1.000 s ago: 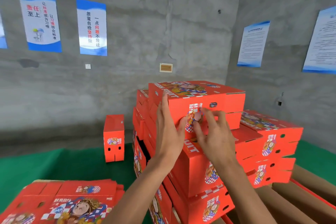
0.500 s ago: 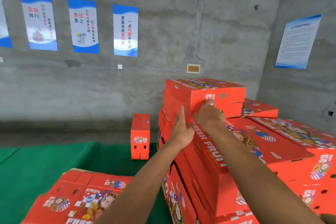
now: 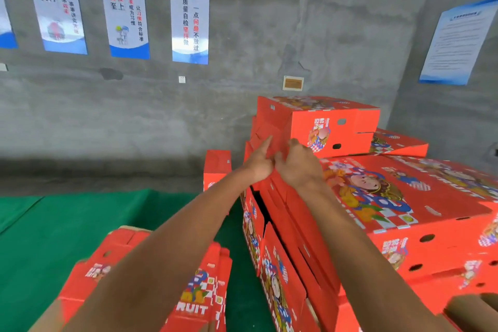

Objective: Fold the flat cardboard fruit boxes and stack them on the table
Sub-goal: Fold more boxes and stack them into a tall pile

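Observation:
A folded red fruit box (image 3: 334,127) sits on top of a stack of folded red boxes (image 3: 404,197) on the right. My left hand (image 3: 258,163) has straight fingers that touch the top box's left side wall. Beside it, my right hand (image 3: 300,163) presses bent fingers against the box's near lower corner; the fingertips are hidden. The two hands touch each other. A pile of flat, unfolded red boxes (image 3: 107,269) lies at the lower left, partly hidden by my left forearm.
The table has a green cover (image 3: 80,224). One folded red box (image 3: 217,167) stands on end near the grey wall. Boxes on edge lean against the stack's left side (image 3: 272,264). Brown cardboard (image 3: 474,307) shows at the lower right.
Both hands slid from the top box's front face to its left near corner and came together. The top box now sits farther back on the stack.

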The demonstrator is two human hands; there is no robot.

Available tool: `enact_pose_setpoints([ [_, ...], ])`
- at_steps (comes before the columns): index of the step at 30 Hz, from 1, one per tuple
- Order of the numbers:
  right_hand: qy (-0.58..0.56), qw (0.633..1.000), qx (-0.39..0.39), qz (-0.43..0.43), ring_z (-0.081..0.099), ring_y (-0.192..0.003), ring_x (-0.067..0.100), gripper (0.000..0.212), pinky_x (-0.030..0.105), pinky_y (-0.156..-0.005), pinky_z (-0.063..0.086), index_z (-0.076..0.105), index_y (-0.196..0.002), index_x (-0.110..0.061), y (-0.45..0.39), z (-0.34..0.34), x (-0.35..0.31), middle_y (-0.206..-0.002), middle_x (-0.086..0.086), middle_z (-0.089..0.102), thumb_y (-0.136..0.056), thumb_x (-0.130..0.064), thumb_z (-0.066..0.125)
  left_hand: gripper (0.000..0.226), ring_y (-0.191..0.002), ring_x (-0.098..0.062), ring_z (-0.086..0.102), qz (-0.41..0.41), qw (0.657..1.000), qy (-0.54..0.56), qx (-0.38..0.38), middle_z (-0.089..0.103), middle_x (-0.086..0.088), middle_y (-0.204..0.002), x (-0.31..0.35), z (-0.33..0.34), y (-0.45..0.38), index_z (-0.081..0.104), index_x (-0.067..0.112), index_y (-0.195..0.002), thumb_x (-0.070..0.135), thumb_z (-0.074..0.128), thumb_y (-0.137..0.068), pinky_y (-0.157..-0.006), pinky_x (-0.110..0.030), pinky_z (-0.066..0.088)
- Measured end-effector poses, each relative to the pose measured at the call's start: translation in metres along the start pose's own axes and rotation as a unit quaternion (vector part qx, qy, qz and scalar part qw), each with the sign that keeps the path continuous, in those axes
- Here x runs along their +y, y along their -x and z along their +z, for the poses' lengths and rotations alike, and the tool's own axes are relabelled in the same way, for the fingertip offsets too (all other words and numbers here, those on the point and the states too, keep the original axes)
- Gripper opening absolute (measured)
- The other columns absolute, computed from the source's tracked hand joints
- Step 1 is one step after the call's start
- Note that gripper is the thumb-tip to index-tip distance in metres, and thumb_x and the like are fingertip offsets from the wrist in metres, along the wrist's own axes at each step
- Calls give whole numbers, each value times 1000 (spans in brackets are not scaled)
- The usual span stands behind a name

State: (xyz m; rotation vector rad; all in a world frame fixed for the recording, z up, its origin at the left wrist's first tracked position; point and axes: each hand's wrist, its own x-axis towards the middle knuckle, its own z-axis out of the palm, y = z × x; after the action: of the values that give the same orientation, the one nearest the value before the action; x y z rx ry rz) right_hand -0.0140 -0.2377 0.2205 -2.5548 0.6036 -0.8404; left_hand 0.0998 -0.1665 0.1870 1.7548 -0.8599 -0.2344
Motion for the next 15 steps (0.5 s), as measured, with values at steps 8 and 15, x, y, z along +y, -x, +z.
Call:
enact_pose_setpoints([
  [8, -146, 945, -294, 2, 68, -114, 21, 31, 31, -95, 52, 70, -129, -15, 173, 194, 20, -127, 4, 71, -100, -22, 62, 64, -109, -22, 59, -166, 971, -173, 19, 48, -10, -149, -207, -101, 197, 40, 25, -156, 20, 69, -98, -89, -38, 53],
  [15, -130, 888, -400, 188, 68, -99, 18, 43, 28, -80, 56, 56, -140, -4, 311, 294, 61, -132, 13, 63, -98, -15, 62, 100, -158, -33, -6, -374, 816, -441, 18, -5, -8, -172, -343, -134, 360, 7, 33, -163, 72, 60, -88, -122, -66, 4],
])
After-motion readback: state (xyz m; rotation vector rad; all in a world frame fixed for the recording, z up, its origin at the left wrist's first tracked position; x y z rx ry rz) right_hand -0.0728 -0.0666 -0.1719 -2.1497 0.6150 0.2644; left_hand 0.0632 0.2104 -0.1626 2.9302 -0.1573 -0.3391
